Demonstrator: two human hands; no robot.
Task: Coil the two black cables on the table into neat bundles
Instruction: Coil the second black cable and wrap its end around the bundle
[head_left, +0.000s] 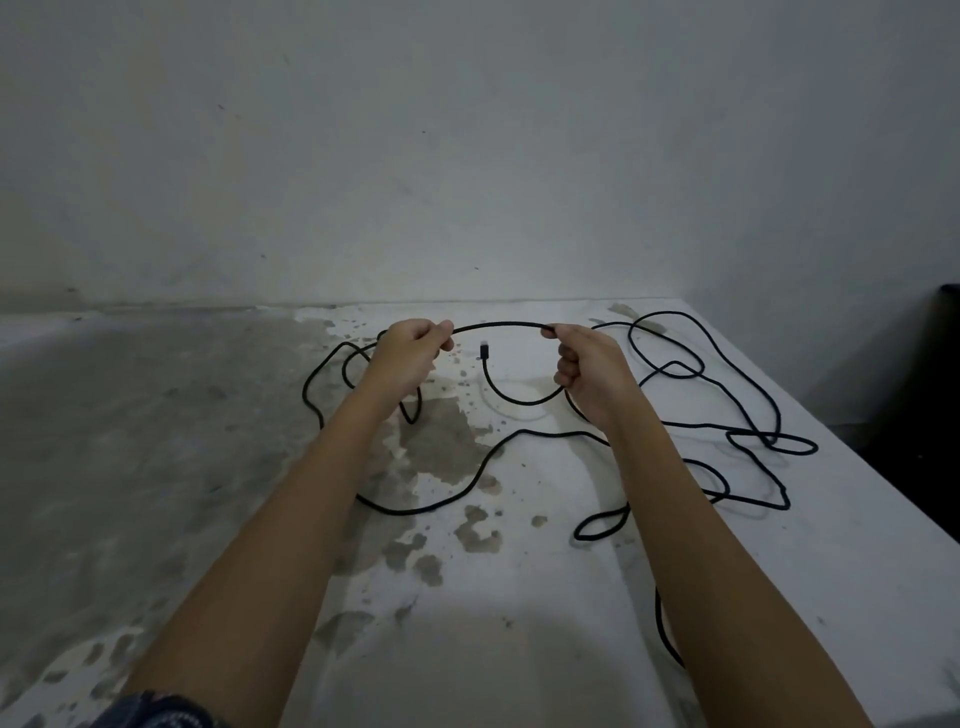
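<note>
While raised just above the stained table (519, 623), my left hand (410, 353) and right hand (587, 369) each curl tightly round a black cable (498, 326) arching between them; slack loops (753, 441) lie tangled on the table.

The cables (498, 325) are black throughout. The table (519, 649) is white, mottled with grey-brown blotches and specks that merge into a broad dull grey patch on its left. The wall (467, 156) is pale greyish white with faint dark flecks. The sleeve (156, 709) is dark blue with lighter speckling.
</note>
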